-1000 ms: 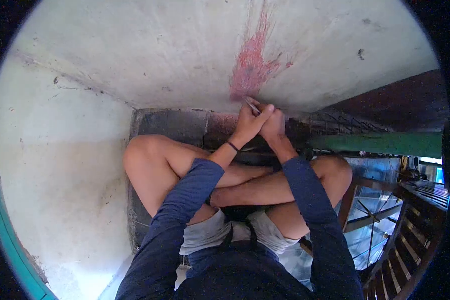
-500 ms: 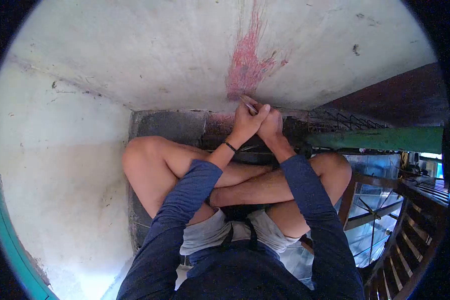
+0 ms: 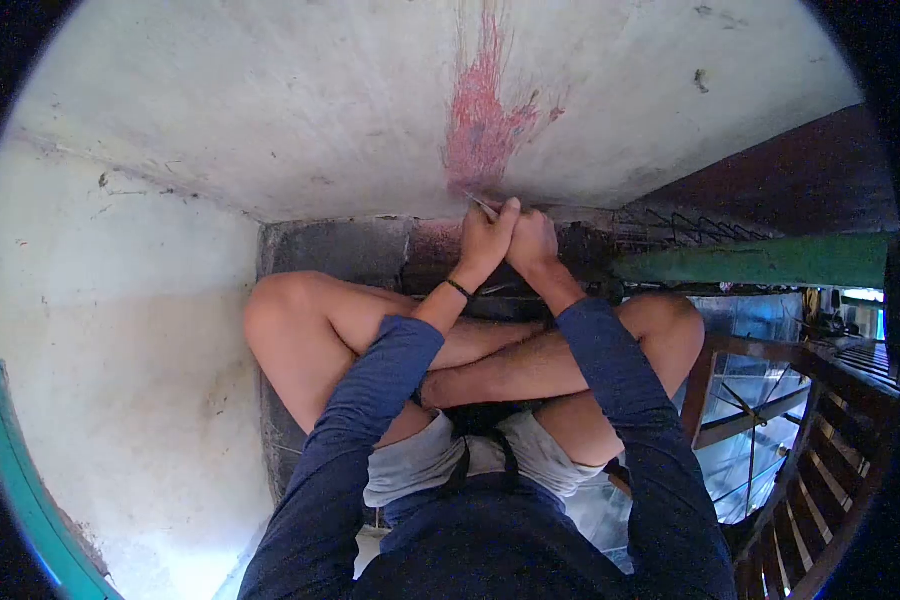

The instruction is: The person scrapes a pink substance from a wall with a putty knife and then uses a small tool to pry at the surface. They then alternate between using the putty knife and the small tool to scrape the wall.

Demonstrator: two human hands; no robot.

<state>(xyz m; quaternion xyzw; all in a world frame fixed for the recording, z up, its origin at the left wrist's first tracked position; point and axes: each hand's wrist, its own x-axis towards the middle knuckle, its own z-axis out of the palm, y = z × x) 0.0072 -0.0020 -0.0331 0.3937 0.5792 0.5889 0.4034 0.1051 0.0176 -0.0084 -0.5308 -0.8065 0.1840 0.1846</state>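
Note:
My left hand [image 3: 484, 246], with a dark beaded bracelet on the wrist, is closed around a thin, pointed metal blade [image 3: 483, 206]. Pressed against it on the right is my right hand [image 3: 534, 240], closed over the rear end of the same tool; its handle is hidden by my fingers. The blade's tip meets the pale wall [image 3: 300, 110] at the lower end of a scratched red patch [image 3: 478, 125]. That patch runs up the wall in streaks, with some grey spots in it.
My crossed legs [image 3: 500, 375] rest on a dark tiled floor [image 3: 335, 255] just below the wall. A green beam [image 3: 770, 262] stands at the right, near a slatted wooden piece [image 3: 820, 490]. Another pale wall [image 3: 120, 350] and a teal edge [image 3: 30, 490] are on the left.
Both hands and the blade have shifted slightly left, the tip staying near the bottom of the red patch. The camera view has moved a little too.

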